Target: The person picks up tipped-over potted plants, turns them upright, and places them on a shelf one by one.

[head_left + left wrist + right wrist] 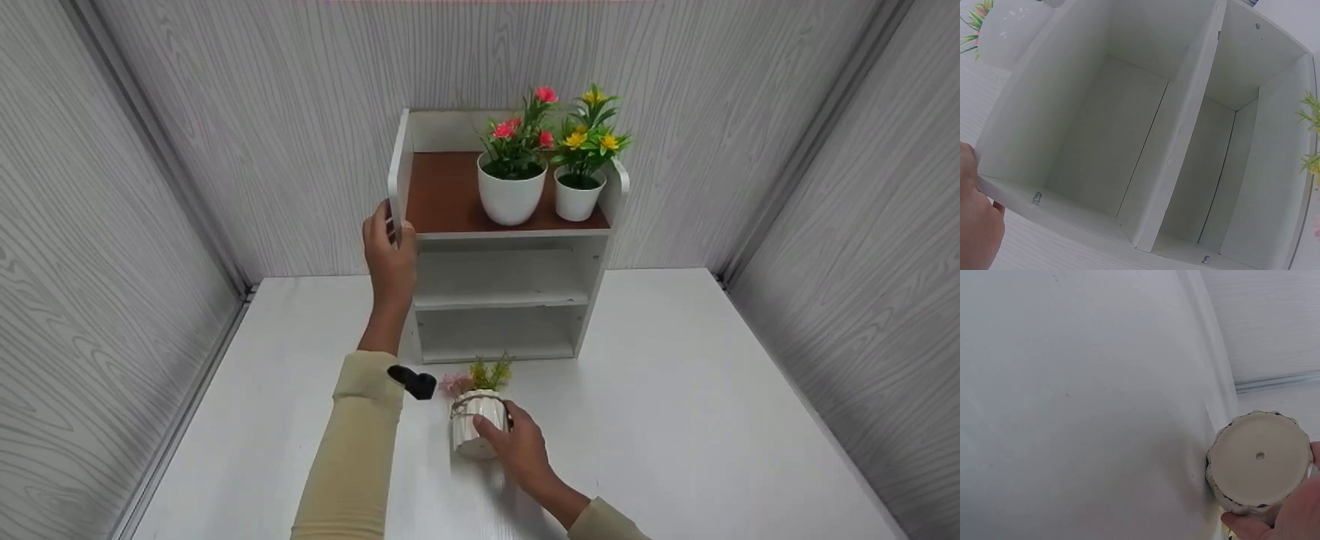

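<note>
My left hand (391,259) grips the left side panel of a small white shelf unit (513,236) with a brown top. The left wrist view looks into its two white compartments (1112,135). In front of the unit, my right hand (523,448) holds a cream ribbed flower pot (478,435) with string tied round it and pink and yellow-green sprigs (489,373). From the right wrist, the underside of the pot (1260,464) shows, with a small hole at its centre; thumb and fingers lie on its sides.
On the brown top stand a white pot with pink flowers (512,191) and a smaller white pot with yellow flowers (577,196), both toward the right. The unit stands at the back of a white table (675,390). Grey wood-patterned walls (300,135) enclose the table.
</note>
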`<action>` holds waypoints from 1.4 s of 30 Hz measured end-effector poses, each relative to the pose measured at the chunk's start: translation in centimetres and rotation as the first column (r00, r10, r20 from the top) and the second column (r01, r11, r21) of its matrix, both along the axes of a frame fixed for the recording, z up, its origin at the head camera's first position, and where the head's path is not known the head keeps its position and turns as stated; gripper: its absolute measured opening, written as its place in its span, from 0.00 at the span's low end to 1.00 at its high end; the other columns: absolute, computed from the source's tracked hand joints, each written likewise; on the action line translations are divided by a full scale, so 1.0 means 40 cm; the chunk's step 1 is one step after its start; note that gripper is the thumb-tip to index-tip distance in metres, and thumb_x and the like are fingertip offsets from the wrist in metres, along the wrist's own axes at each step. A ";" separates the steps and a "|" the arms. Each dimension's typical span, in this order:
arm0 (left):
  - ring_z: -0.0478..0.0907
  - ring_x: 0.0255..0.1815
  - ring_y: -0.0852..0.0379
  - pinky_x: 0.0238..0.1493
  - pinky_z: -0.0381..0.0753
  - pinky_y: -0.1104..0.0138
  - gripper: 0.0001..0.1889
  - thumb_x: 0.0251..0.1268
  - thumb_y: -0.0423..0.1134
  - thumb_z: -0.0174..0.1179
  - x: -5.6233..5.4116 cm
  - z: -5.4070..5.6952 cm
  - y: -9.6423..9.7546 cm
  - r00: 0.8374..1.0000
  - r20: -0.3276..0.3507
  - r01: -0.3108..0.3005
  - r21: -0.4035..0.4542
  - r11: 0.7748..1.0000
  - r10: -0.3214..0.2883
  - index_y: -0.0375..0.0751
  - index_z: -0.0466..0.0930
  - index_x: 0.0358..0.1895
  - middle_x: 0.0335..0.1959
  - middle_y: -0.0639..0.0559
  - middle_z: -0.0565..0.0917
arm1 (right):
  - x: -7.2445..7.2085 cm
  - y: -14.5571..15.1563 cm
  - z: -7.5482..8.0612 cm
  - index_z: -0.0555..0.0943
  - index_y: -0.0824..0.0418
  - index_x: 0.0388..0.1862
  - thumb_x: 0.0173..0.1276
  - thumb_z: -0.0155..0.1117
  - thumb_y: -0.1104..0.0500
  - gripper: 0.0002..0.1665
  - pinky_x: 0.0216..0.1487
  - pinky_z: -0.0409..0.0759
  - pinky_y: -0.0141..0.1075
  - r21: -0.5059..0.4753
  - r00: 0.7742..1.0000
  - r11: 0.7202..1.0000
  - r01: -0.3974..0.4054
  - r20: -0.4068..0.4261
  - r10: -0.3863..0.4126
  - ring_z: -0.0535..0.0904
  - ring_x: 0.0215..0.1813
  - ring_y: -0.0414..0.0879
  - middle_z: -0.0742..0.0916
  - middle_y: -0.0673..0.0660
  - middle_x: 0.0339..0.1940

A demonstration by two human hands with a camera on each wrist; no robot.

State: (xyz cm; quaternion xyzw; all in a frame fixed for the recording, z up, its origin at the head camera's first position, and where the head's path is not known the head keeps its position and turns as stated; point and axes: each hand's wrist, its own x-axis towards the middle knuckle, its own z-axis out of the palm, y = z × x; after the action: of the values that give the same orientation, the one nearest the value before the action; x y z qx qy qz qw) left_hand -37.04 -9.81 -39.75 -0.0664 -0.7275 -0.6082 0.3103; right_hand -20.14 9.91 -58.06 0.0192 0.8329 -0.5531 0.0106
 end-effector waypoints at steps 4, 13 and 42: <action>0.70 0.68 0.53 0.69 0.72 0.60 0.28 0.78 0.44 0.48 -0.002 -0.001 0.001 1.000 0.000 -0.005 -0.001 1.000 0.005 0.40 0.60 0.76 0.65 0.44 0.69 | -0.001 0.000 -0.002 0.67 0.73 0.73 0.66 0.67 0.36 0.51 0.55 0.82 0.49 -0.029 0.999 0.999 0.033 0.001 -0.033 0.79 0.63 0.59 0.78 0.69 0.67; 0.70 0.67 0.53 0.69 0.72 0.60 0.27 0.78 0.43 0.48 0.000 0.001 0.003 1.000 -0.016 -0.017 -0.023 1.000 0.016 0.40 0.61 0.76 0.65 0.45 0.69 | -0.016 0.037 0.000 0.65 0.73 0.74 0.67 0.67 0.37 0.52 0.60 0.80 0.53 -0.071 0.997 0.994 0.077 -0.008 -0.078 0.75 0.67 0.63 0.76 0.70 0.70; 0.69 0.70 0.54 0.70 0.71 0.59 0.27 0.78 0.43 0.49 0.002 0.001 0.004 1.000 0.006 -0.023 -0.024 0.999 0.023 0.41 0.61 0.76 0.66 0.45 0.69 | -0.026 0.063 0.015 0.67 0.71 0.73 0.69 0.64 0.35 0.50 0.67 0.73 0.55 -0.106 0.996 0.994 0.018 0.089 -0.008 0.71 0.72 0.62 0.77 0.67 0.69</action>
State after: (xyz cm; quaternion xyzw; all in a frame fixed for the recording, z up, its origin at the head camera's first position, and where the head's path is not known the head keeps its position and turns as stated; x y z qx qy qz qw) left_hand -36.95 -9.67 -39.71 -0.0601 -0.7365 -0.5960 0.3142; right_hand -21.19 12.43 -57.44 0.0484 0.8008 -0.5953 0.0447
